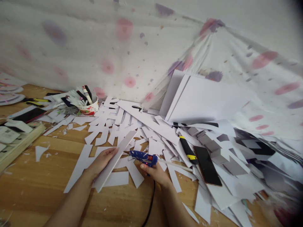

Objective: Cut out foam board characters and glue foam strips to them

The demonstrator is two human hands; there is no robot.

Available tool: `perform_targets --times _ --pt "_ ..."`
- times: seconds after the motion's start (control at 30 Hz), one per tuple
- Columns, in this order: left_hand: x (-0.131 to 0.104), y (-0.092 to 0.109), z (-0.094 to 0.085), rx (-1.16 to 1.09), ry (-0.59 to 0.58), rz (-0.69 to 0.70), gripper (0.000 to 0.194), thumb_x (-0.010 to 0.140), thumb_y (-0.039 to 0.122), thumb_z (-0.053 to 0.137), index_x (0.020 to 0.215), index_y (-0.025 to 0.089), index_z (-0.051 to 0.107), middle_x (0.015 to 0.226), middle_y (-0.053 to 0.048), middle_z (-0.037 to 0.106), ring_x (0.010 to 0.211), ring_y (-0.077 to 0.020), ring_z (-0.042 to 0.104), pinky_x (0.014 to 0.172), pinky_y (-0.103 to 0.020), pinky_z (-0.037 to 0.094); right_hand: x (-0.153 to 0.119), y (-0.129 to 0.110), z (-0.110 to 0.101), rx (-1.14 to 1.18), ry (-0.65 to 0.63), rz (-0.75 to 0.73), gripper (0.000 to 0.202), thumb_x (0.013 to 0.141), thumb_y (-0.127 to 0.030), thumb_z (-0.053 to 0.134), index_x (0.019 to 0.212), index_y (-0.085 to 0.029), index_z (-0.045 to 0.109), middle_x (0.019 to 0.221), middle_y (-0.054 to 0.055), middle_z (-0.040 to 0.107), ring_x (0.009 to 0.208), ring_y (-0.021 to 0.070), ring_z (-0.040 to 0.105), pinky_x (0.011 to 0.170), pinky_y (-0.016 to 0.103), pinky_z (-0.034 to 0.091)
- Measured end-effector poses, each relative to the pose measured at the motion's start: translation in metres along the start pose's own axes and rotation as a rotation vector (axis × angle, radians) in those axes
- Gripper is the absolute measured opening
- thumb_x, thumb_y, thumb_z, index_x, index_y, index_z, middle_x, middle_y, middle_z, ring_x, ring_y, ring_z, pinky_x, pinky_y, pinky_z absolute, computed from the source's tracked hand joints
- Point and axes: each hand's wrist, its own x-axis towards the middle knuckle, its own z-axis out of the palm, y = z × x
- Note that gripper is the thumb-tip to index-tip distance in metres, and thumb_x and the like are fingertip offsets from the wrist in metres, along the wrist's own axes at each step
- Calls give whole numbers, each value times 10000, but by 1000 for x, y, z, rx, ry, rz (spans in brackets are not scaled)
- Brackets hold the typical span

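My left hand [105, 160] is closed on a long strip of white foam board [118, 157], tilted up over the table. In my right hand [155, 171] is a blue hot glue gun [143, 158], its nozzle pointing left at the strip's side. I cannot tell whether the tip touches it. A translucent glue stick [176, 165] sticks out of the gun's back, and a small red light glows on its body. The black cord [151, 201] runs down to the near edge. Beneath both hands lies a cut white board piece [81, 168].
A heap of white offcuts [153, 126] covers the middle. Right of the gun lie a black-and-yellow utility knife [187, 149] and a dark phone [207, 165]. Large white boards [199, 97] lean at the back. Leftward stand a tub of pens [88, 108] and a power strip [21, 145].
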Motion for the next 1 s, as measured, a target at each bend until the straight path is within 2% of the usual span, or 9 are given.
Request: perform_targets --times 0.2,0.47,0.6,0.73,0.8,1.0 --pt "-1 2 0 14 -10 -10 520 702 530 598 1066 161 623 958 -58 692 868 -217 599 815 -313 422 -1 -9 1 13 96 -5 409 607 -541 691 739 -174 567 591 -29 484 500 85 408 448 217 359" --pt "-2 3 -1 65 19 4 513 674 569 597 996 174 654 922 -48 698 848 -226 602 756 -293 433 3 -7 -3 51 266 -114 390 677 -526 647 801 -159 604 648 3 551 457 67 400 433 216 333" --pt "-3 4 -1 89 14 -18 520 678 577 585 999 174 655 911 -47 697 849 -225 598 751 -287 427 4 -8 -2 112 317 -181 360 705 -505 631 822 -166 596 786 25 585 458 51 402 433 212 332" --pt "-4 6 -1 81 -49 -9 498 702 562 571 1027 194 653 907 -37 697 840 -211 593 752 -279 423 5 -10 -3 135 360 -153 400 686 -547 627 763 -157 577 609 -12 527 440 61 394 416 208 301" --pt "-4 6 -1 87 -41 -8 492 689 562 583 1012 200 664 887 -35 698 818 -209 590 733 -279 429 5 -10 -4 128 376 -132 423 673 -572 624 728 -156 566 528 -33 481 430 68 392 415 210 291" --pt "-5 8 0 101 -30 -21 492 672 562 599 993 198 675 842 -38 697 788 -209 586 700 -279 435 8 -8 -4 132 398 -126 453 640 -602 633 685 -163 533 498 -41 466 418 71 394 413 217 284"
